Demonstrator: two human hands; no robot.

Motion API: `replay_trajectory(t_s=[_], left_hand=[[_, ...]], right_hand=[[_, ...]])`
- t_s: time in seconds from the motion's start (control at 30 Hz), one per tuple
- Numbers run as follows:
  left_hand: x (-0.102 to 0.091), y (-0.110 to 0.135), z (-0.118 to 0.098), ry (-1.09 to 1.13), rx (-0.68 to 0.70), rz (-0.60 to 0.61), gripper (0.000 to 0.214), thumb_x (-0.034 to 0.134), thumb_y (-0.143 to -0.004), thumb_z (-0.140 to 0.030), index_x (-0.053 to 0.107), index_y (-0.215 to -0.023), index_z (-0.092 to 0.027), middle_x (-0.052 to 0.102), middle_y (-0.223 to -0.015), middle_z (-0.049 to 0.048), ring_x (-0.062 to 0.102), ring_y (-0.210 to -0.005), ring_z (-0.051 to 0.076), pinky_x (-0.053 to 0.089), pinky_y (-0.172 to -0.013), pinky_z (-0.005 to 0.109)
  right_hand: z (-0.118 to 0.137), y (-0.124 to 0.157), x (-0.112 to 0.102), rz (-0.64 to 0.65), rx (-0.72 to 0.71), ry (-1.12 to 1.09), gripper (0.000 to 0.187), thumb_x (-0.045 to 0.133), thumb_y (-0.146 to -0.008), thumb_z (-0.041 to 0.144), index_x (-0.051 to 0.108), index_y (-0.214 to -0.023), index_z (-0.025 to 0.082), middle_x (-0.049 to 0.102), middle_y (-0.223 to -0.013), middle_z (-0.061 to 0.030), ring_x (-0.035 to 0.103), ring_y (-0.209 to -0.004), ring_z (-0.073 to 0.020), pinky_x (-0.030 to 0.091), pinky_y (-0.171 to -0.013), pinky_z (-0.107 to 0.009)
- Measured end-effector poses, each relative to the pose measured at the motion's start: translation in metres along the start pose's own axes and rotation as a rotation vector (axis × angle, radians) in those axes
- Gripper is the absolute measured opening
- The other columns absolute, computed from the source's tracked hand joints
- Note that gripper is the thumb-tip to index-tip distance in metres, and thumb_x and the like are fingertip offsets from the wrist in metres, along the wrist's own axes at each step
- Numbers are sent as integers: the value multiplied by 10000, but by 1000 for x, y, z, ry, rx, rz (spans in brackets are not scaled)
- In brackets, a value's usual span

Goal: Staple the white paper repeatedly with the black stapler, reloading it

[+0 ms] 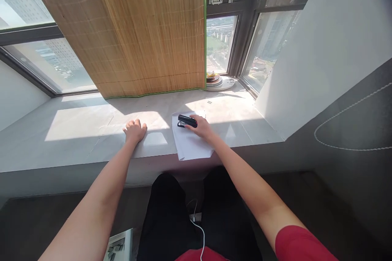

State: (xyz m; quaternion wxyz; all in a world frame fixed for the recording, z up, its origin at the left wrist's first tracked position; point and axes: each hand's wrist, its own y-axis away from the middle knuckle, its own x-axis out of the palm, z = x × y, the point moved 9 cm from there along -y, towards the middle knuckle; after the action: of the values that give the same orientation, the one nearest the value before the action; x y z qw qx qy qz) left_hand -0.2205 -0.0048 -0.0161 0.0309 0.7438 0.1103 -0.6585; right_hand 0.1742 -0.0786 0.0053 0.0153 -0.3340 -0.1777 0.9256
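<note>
A black stapler (pixel 187 121) lies on a stack of white paper sheets (pixel 190 143) on the grey window ledge (pixel 76 138). My right hand (pixel 202 127) rests on the paper with its fingers closed on the stapler's right end. My left hand (pixel 134 130) lies on the bare ledge to the left of the paper, fingers curled down, with nothing seen in it. The paper hangs slightly over the ledge's front edge.
A bamboo blind (pixel 147 28) hangs over the middle window down to the ledge. A stack of plates (pixel 216 80) sits at the back by the window frame. Small loose staples (pixel 210 102) lie behind the paper. A white wall (pixel 321 49) bounds the ledge's right side.
</note>
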Motion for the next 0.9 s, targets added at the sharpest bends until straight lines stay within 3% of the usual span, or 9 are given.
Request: replay_trajectory(t_s=[0.1,0.17,0.23,0.43,0.6,0.67,0.73,0.8,0.9], left_hand=[[-2,2,-1,-5,-7,0,634,332,-1048,-542,596,-1463,-142,461,-1643,296,410,-1543,474,308,-1243,667],[-4,3,-2,-5,-10,1,637,332,-1049,-536,591,-1479,-144,459,-1652,291,416,-1540,469,313,-1244,656],[-5,4,-3,-5,-10,3,641,338,-1049,-530,580,-1500,-146,454,-1664,287,420,-1537,466,317,-1244,647],[-8,6,-4,-7,-22,7,638,360,-1043,-525,595,-1490,-135,440,-1681,290,416,-1541,475,321,-1242,653],[-12,9,-7,-9,-9,-28,602,380,-1042,-510,625,-1437,-128,485,-1640,294,460,-1499,475,342,-1226,644],[-12,9,-7,-8,-2,-33,595,388,-1039,-507,637,-1415,-119,499,-1624,299,471,-1485,484,350,-1215,648],[-11,8,-6,-7,-1,-35,596,390,-1037,-508,638,-1411,-116,498,-1620,301,475,-1480,485,350,-1214,651],[-10,7,-5,-8,-5,-32,600,387,-1038,-512,632,-1423,-123,489,-1630,292,466,-1490,481,342,-1223,650],[-7,5,-2,-11,-17,-19,595,377,-1044,-512,619,-1445,-145,479,-1650,278,445,-1512,470,332,-1233,646]], right_hand=[[5,-12,29,50,57,41,295,757,-885,252,715,-1176,264,795,-1066,-71,717,-987,-278,535,-844,-362],[-5,-14,26,67,79,41,213,751,-878,231,707,-1083,265,773,-946,-43,703,-896,-258,504,-769,-330],[-21,-11,7,64,69,37,182,756,-870,250,697,-1042,256,754,-904,-29,688,-863,-243,482,-746,-315],[-86,16,-88,-1,72,72,243,740,-861,354,717,-1069,229,768,-947,-36,686,-890,-244,490,-806,-343],[-107,16,-137,7,82,63,434,779,-860,468,731,-1224,236,793,-1129,-76,702,-1003,-255,521,-866,-363],[-120,13,-162,-78,133,129,382,655,-976,529,749,-1168,212,789,-1108,-102,695,-987,-254,516,-826,-348],[-143,16,-186,-141,293,345,484,433,-1090,502,766,-936,186,765,-921,-127,681,-898,-262,484,-768,-348],[-167,23,-197,-91,441,572,554,387,-1097,438,738,-753,183,719,-784,-150,674,-843,-286,450,-742,-367],[-186,31,-194,5,487,740,468,472,-1051,396,779,-777,172,744,-850,-195,701,-883,-328,437,-753,-391]])
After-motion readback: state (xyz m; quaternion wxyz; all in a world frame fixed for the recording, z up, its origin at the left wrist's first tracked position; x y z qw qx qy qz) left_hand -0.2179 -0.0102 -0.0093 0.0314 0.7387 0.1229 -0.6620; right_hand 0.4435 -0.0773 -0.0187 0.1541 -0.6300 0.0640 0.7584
